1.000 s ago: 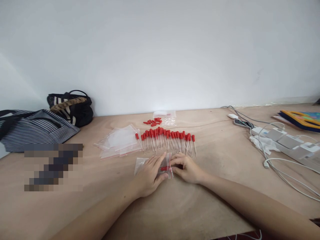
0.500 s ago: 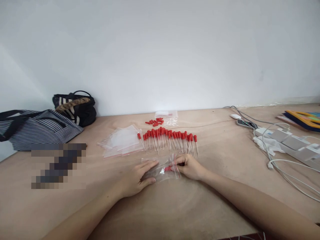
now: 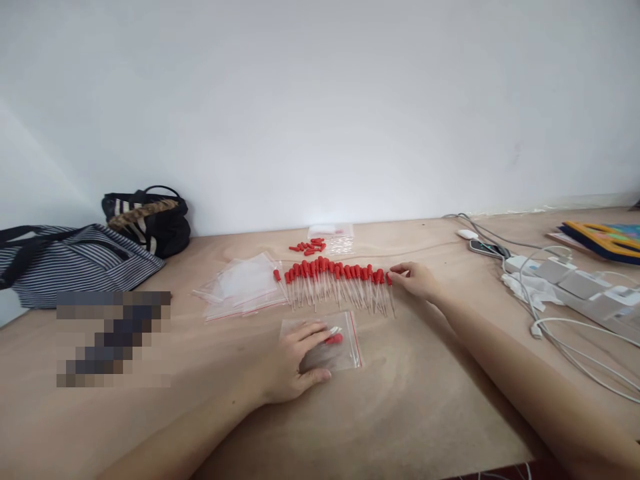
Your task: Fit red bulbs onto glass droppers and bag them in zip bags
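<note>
Bagged red bulb; partly hidden

Red dropper bulbs, dark-and-white striped bag

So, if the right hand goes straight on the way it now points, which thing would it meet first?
Probably the rightmost dropper in the row, at its red bulb: the right hand has its fingertips close against it, though whether they touch is unclear.

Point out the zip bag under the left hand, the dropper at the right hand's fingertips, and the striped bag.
Zip bag (image 3: pixel 341 354), head view: on its clear plastic sheet.
Dropper (image 3: pixel 389 279), head view: on its red bulb.
Striped bag (image 3: pixel 83 267), head view: on its striped side.
</note>
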{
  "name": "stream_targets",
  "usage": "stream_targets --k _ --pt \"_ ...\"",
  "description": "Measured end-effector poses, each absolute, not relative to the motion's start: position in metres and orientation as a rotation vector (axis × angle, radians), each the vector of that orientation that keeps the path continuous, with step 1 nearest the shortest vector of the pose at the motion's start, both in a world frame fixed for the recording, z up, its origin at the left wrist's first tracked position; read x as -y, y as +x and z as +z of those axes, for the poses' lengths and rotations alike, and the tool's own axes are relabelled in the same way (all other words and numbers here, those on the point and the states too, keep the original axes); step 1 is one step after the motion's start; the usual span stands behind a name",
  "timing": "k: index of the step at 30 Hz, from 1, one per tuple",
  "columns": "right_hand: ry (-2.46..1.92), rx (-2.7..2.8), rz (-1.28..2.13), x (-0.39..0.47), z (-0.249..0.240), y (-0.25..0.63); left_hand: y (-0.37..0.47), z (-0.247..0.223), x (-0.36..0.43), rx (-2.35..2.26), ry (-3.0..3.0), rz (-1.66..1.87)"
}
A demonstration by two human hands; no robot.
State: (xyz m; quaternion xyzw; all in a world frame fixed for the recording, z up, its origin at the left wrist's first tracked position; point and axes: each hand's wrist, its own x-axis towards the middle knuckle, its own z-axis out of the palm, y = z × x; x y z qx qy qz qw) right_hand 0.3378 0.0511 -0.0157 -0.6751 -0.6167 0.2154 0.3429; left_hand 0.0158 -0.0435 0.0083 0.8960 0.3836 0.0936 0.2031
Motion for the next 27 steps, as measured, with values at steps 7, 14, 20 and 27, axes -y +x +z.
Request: stream_targets --k 7,14,20,27 --pt "-1.760 1.532 0.659 -0.058 -0.030 0.333 0.015 0.001 0.043 -1.111 2.440 0.283" --pt "-1.741 1.400 0.801 -0.045 -0.031 0.354 0.016 0.001 0.042 -1.120 2.460 0.264" --pt "-1.402 1.354 1.153 -0.018 -0.016 0.365 0.015 0.001 0.042 -1.131 2.445 0.254" --pt "-1.170 1.434 1.183 0.003 -0.008 0.324 0.015 -0.001 0.042 -1.147 2.438 0.242"
